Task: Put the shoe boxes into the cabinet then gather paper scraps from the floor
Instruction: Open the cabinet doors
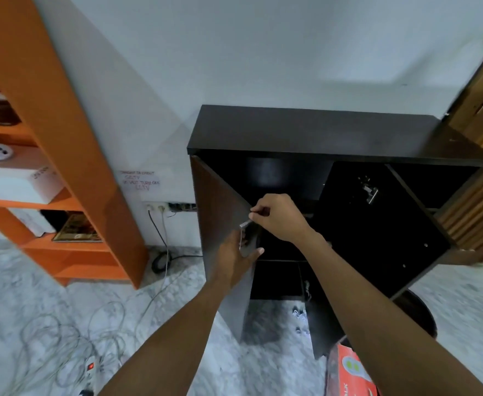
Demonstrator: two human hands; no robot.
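Pale wall [263,52] and a marble-look floor [34,281] frame a dark cabinet [320,130], which stands against the wall with both doors swung open.

Far left of the cabinet stands an orange shelf [71,138]. On the floor left of the cabinet and nearer to the camera lie loose cables [63,332] and a white power strip [90,372]. On the wall just left of the cabinet there is a handwritten note [138,180], with a socket [157,207] under it.

The left door [220,201] of the cabinet carries a metal handle [244,235] near its free edge. The left hand [234,261] grasps this edge beside the handle, with the thumb wrapped around it. The right hand [280,218] has curled fingers that pinch the upper corner of the same door, just above the handle. The right door [377,224] stands wide open.

Small white scraps [298,314] lie on the floor just in front of the cabinet, between the two doors. A red shoe box [346,370] sits on the floor in front of the cabinet, below the right forearm, outside the cabinet.
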